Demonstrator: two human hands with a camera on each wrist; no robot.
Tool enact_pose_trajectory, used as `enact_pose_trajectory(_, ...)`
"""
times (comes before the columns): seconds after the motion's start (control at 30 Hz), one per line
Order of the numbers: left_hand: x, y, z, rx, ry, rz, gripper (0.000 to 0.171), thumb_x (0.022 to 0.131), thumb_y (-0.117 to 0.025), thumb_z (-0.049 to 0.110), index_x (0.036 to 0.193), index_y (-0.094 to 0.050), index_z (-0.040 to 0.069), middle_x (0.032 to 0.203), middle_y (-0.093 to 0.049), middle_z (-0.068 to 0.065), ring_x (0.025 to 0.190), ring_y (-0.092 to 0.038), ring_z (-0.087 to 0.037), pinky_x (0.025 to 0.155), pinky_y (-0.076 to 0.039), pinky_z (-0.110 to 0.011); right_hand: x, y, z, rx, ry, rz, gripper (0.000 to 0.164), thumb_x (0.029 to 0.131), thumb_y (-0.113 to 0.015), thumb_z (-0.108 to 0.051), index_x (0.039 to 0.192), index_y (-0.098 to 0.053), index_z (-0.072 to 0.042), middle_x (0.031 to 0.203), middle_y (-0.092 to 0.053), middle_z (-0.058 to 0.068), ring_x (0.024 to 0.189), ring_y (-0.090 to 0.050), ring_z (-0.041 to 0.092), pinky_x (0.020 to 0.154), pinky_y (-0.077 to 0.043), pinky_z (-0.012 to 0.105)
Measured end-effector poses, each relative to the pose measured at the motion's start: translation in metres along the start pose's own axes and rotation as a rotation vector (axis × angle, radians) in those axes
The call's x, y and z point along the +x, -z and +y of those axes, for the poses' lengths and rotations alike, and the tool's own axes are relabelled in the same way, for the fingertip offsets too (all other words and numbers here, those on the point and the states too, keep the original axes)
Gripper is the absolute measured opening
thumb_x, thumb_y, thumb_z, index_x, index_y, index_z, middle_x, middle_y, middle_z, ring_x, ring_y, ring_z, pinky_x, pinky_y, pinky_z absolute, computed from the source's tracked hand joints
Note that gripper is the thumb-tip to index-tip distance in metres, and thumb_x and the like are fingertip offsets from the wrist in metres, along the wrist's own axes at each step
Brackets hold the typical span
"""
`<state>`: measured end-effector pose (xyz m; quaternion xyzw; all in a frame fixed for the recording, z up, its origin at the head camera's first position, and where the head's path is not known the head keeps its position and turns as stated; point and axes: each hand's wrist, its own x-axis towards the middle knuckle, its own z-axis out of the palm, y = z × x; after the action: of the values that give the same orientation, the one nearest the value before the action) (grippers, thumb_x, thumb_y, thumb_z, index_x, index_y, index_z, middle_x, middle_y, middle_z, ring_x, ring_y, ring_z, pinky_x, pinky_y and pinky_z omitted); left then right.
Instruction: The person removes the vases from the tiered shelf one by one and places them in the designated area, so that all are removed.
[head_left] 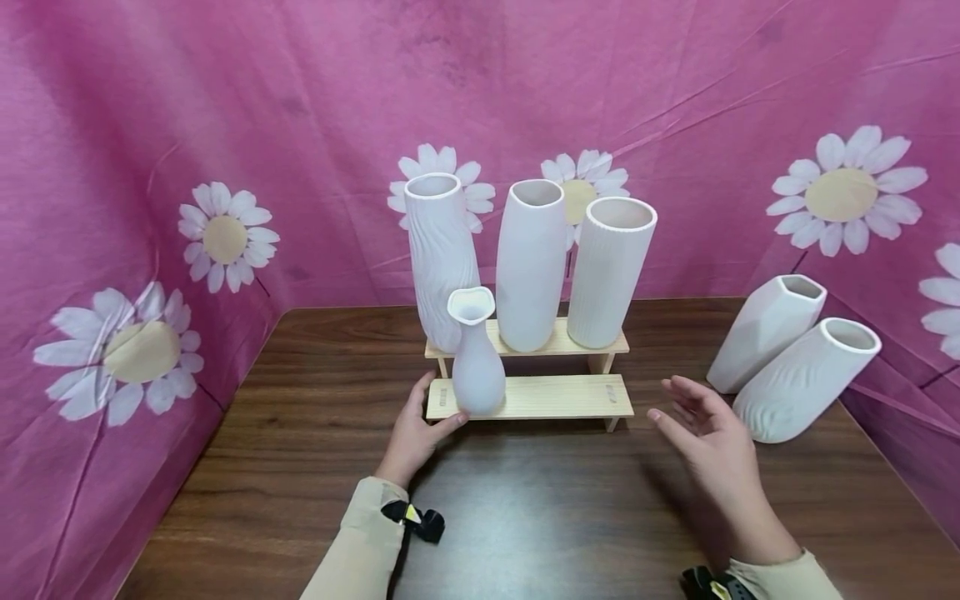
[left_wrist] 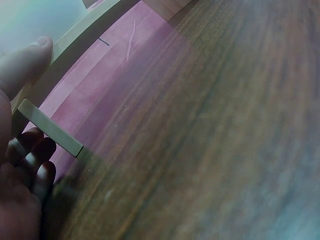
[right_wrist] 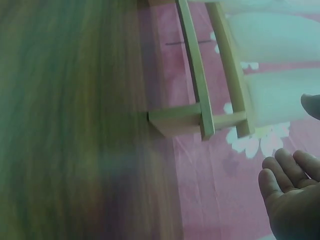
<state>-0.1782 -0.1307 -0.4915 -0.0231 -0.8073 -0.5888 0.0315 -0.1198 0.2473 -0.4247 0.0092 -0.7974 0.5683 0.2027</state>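
My left hand [head_left: 414, 435] grips the left end of a two-step wooden display stand [head_left: 558, 398], thumb along the front edge of the lower step. In the left wrist view its other fingers [left_wrist: 44, 175] curl beside a short leg [left_wrist: 52, 129] below the board. A small bulb-shaped white vase with a wavy rim [head_left: 478, 358] stands on the lower step, right by that thumb. My right hand [head_left: 716, 454] hovers right of the stand, fingers loosely bent and thumb apart, holding nothing. The right wrist view shows its fingers [right_wrist: 282, 172] beyond the stand's end.
On the upper step stand three tall white vases: a wavy one [head_left: 442, 258], a smooth one [head_left: 531, 267] and a ribbed one [head_left: 611, 271]. A faceted vase [head_left: 765, 333] and a leaf-patterned vase [head_left: 802, 383] stand at the table's right. A pink flowered cloth [head_left: 322, 125] hangs behind the wooden table [head_left: 300, 467].
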Motion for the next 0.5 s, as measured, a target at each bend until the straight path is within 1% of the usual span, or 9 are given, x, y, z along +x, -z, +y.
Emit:
enact_pose_trajectory(0.2,0.000,0.000,-0.001,0.002,-0.003,0.001,0.093,0.080,-0.087,0.025,0.154,-0.035,0.008,0.152,-0.046,-0.015,0.137,-0.043,-0.031,0.116,-0.030,-0.051,0.003,-0.012,-0.008,-0.021,0.008,-0.051,0.050,0.086,-0.077,0.001,0.131,-0.056,0.005,0.118,-0.064,-0.015,0.111,-0.058,-0.005,0.093,-0.046,0.011)
enact_pose_trajectory(0.3,0.000,-0.001,-0.001,-0.004,-0.001,0.001,0.093,0.079,-0.088,0.023,0.154,-0.034,0.009,0.152,-0.046,-0.015,0.138,-0.043,-0.030,0.116,-0.030,-0.049,0.004,-0.017,-0.012,-0.033,0.004,-0.080,0.051,0.087,-0.078,-0.003,0.133,-0.056,0.003,0.119,-0.064,-0.013,0.112,-0.058,-0.005,0.093,-0.046,0.012)
enact_pose_trajectory(0.37,0.000,-0.001,0.000,-0.006,0.000,0.002,0.093,0.079,-0.088,0.023,0.154,-0.034,0.008,0.152,-0.046,-0.015,0.138,-0.043,-0.029,0.116,-0.030,-0.049,0.005,-0.021,-0.015,-0.027,-0.002,-0.096,0.050,0.088,-0.078,-0.005,0.133,-0.057,0.003,0.122,-0.066,-0.004,0.113,-0.058,-0.003,0.094,-0.047,0.013)
enact_pose_trajectory(0.5,0.000,-0.001,0.000,-0.011,0.000,0.001,0.093,0.079,-0.088,0.022,0.154,-0.034,0.008,0.152,-0.046,-0.015,0.137,-0.043,-0.029,0.116,-0.030,-0.048,0.006,-0.029,-0.019,-0.012,-0.006,-0.115,0.049,0.089,-0.077,-0.007,0.132,-0.057,0.004,0.127,-0.065,0.018,0.112,-0.059,-0.002,0.095,-0.046,0.013)
